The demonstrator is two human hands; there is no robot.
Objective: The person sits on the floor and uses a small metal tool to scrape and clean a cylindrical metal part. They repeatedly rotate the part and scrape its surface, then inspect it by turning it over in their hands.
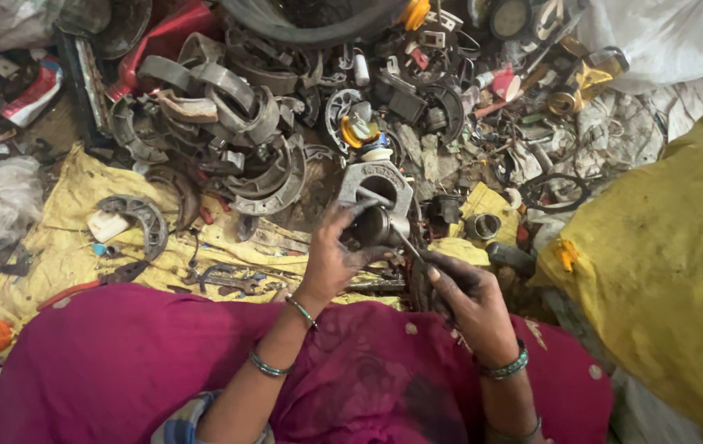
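Hands are working over a scrap heap on the floor: the left hand (336, 251) is gripping a grey metal housing (376, 201), while the right hand (460, 288) is closing around a thin rod (405, 240) poked into it. Bracing the housing firmly while prying gently seems wise.

Dirt floor (47, 131) strewn with scrap, yellow sacking (63, 247) spread over it.

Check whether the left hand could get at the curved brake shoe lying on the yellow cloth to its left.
Probably yes: the brake shoe lies uncovered on the yellow cloth, but the left hand is gripping the grey metal casting and must let go first.
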